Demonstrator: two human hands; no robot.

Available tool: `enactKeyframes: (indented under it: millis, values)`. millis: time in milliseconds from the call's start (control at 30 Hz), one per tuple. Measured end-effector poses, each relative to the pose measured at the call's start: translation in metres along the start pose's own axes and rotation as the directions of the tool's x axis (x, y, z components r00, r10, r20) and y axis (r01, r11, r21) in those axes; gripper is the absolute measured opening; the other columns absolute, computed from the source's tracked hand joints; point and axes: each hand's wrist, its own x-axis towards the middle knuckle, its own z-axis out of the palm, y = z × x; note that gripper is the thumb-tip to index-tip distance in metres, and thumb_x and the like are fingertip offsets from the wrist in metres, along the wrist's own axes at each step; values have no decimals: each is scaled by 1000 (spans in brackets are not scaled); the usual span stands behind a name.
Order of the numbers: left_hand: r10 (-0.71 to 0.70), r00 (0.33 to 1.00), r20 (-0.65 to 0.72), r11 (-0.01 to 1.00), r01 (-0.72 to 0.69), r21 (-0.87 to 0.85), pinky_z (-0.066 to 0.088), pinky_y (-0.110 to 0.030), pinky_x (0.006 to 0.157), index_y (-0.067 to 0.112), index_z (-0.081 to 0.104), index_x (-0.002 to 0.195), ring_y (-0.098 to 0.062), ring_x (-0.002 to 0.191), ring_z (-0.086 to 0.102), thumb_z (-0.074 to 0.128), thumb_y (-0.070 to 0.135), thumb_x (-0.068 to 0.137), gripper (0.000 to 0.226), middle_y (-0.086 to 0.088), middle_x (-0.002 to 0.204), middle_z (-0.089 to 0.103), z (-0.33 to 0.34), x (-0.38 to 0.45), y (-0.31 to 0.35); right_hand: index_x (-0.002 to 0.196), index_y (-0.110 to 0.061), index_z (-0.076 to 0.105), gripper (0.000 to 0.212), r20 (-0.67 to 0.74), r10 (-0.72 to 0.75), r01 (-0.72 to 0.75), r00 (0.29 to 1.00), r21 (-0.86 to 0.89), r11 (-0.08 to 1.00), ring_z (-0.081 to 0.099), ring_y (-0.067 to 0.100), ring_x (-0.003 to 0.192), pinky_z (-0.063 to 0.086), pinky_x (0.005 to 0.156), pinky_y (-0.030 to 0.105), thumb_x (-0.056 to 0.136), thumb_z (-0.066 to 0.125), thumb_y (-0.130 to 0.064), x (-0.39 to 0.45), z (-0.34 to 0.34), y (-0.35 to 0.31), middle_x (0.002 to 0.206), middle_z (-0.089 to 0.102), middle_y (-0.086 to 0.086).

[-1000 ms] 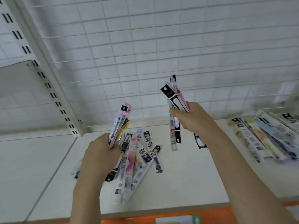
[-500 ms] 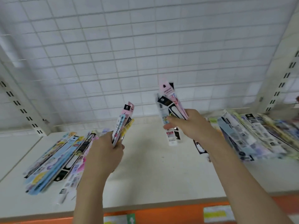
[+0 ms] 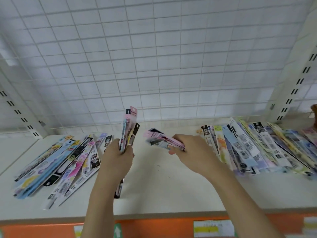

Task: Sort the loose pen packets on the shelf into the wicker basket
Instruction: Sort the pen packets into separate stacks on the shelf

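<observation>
Left hand (image 3: 118, 157) clamped around an upright bundle of pen packets (image 3: 129, 129); long axis near vertical, hang-tab ends up, lower ends poking out below the wrist. Right hand (image 3: 192, 152) gripping a second bundle (image 3: 161, 140); long axis near horizontal, tilted slightly, free ends pointing left toward the upright bundle, not touching it. Both bundles held above the bare middle of the white shelf (image 3: 163, 189). Packets long, narrow, flat; glossy printed card and film, pink, black, pale blue. Left heap of loose packets (image 3: 56, 167) fanned on the shelf, long axes running diagonally from front left to back right. Right heap (image 3: 257, 146) overlapped like shingles, slanting the opposite way. White wire grid panel (image 3: 154, 57) behind. Orange shelf edge strip (image 3: 154, 225) in front. Both forearms extended forward, wrists near level.
</observation>
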Motion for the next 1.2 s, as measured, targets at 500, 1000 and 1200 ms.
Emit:
enactKeyframes:
  millis: [500, 1000, 1200]
  values:
    - [-93, 995, 31, 995, 94, -41, 36, -17, 44, 14, 61, 80, -11, 46, 46, 53, 32, 92, 23, 2, 62, 61, -17, -14, -4, 101, -28, 63, 13, -36, -199, 197, 979, -66, 978, 42, 14, 53, 31, 49, 22, 92, 54, -28, -2, 15, -3, 56, 48, -11]
    - [-85, 944, 320, 974, 147, -172, 31, -18, 41, 8, 62, 58, -12, 37, 35, 66, 6, 81, 23, 3, 36, 43, -9, -13, 3, 104, -28, 66, 41, -134, -343, 320, 930, -169, 932, 62, 24, 61, 28, 44, 20, 77, 35, -33, -10, 27, 3, 68, 68, -1]
    - [-109, 965, 237, 980, 145, -137, 36, -24, 50, 6, 55, 60, -16, 44, 43, 63, 10, 85, 26, -2, 46, 50, -18, -5, -8, 72, -41, 62, 26, -158, -136, 148, 978, 66, 987, 51, 13, 46, 46, 52, 31, 87, 41, -45, -3, 11, 5, 51, 56, -6]
